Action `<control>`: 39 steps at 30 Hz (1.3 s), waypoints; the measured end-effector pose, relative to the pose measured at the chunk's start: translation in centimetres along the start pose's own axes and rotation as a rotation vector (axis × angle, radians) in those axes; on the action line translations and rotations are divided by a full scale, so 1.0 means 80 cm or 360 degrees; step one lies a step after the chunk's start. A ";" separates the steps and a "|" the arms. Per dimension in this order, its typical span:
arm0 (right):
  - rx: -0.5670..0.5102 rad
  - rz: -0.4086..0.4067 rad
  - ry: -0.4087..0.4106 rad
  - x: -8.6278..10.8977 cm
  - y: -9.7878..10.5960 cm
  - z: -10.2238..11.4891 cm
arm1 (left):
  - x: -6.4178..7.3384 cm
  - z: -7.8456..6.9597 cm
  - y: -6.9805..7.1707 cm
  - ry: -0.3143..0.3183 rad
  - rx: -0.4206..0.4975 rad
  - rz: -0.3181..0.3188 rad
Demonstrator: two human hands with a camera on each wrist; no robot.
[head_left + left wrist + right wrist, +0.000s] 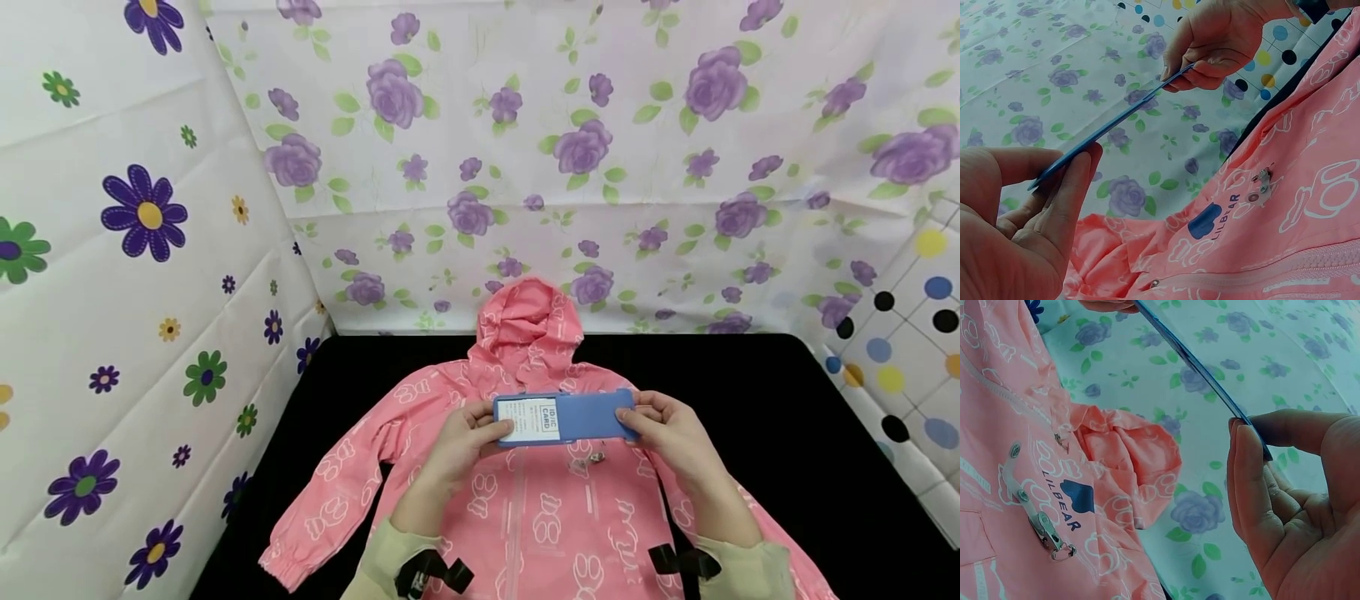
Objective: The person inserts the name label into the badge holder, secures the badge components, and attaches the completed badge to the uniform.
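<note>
A blue ID card holder (592, 416) is held level above a pink hooded jacket (551, 500). Its left half shows a white card insert (529, 418) printed "ID/IC CARD"; the right half is plain blue. My left hand (463, 442) pinches the left end between thumb and fingers. At the other end, my right hand (671, 429) pinches the plain blue part the same way. In both wrist views the holder appears edge-on, as a thin strip. On the jacket's chest, by the "LILBEAR" print, lies a badge strap with a metal clip (1047, 531), apart from both hands.
The jacket lies spread on a black table (360, 367), hood (528, 317) at the far side and one sleeve (330, 492) stretched out to the left. Flower-printed sheets (465, 167) stand behind and at the left; a dotted sheet (892, 358) is at the right.
</note>
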State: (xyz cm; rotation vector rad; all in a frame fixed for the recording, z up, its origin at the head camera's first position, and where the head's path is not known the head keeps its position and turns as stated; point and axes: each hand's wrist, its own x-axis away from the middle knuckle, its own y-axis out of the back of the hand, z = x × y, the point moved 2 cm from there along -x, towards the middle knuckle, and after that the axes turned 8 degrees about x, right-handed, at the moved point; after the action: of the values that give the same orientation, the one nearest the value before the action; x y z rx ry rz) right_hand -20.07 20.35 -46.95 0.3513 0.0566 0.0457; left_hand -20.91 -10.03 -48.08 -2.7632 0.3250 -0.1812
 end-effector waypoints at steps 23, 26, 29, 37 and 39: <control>0.0054 0.0015 0.0017 -0.002 0.001 0.007 | -0.004 -0.001 -0.002 -0.0030 0.0013 0.0014; 0.0052 0.0042 0.0025 -0.002 -0.001 0.007 | -0.004 -0.001 -0.003 -0.0016 0.0018 0.0026; 0.0031 0.0054 0.0010 -0.002 -0.004 0.006 | -0.003 -0.001 -0.003 -0.0012 0.0016 0.0034; -0.0014 0.0075 -0.0013 0.000 -0.013 -0.001 | 0.001 0.006 -0.003 -0.0003 -0.0004 0.0061; -0.0024 0.0081 0.0001 0.001 -0.016 -0.001 | 0.002 0.007 -0.004 -0.0004 -0.0001 0.0076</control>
State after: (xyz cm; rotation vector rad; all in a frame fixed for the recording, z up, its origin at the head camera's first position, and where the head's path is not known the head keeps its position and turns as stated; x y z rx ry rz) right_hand -19.96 19.15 -47.49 0.3380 0.0478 0.0964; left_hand -20.59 -9.59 -48.49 -2.7527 0.3902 -0.1653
